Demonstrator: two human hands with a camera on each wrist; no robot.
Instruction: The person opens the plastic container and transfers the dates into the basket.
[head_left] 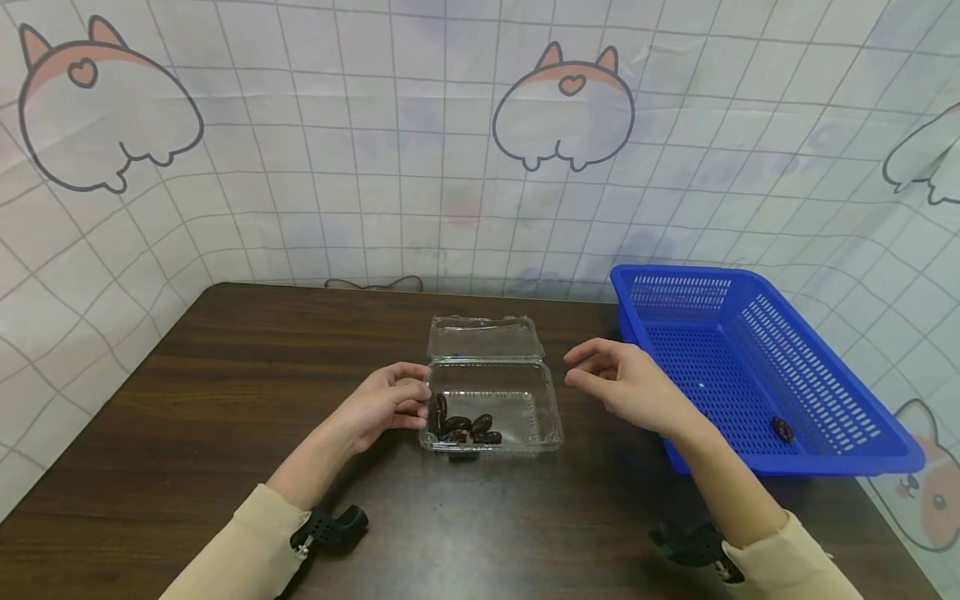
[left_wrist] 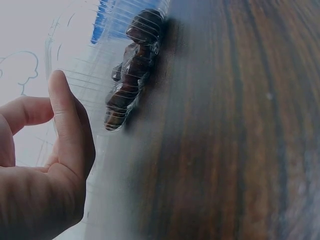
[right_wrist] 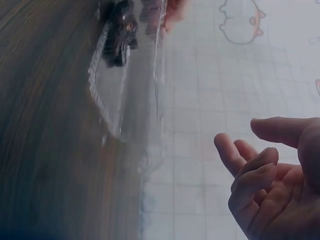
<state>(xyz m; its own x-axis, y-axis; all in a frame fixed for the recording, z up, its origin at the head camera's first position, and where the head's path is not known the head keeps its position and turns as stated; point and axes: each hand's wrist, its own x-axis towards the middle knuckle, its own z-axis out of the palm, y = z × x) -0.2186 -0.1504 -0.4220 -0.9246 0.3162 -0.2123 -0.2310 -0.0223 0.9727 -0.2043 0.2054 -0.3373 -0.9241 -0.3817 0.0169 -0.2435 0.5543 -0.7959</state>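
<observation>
A clear plastic clamshell box [head_left: 525, 408] stands on the table with its lid [head_left: 486, 340] raised at the back. Several dark, shiny dates [head_left: 471, 427] lie in its left and front part; the left wrist view shows the dates [left_wrist: 131, 75] in a row behind the clear wall. My left hand [head_left: 382, 404] touches the box's left side, fingertips right at the rim. To the right of the box, above the table, hovers my right hand [head_left: 622, 379], its fingers loosely bent and nothing between them. In the right wrist view the right hand [right_wrist: 270, 182] is apart from the box.
A blue perforated plastic basket [head_left: 720, 358] stands at the right, close beside the right forearm. One date [head_left: 782, 429] lies inside it, near the front. The dark wooden table [head_left: 247, 392] meets a gridded cloth backdrop [head_left: 465, 183] at its back edge.
</observation>
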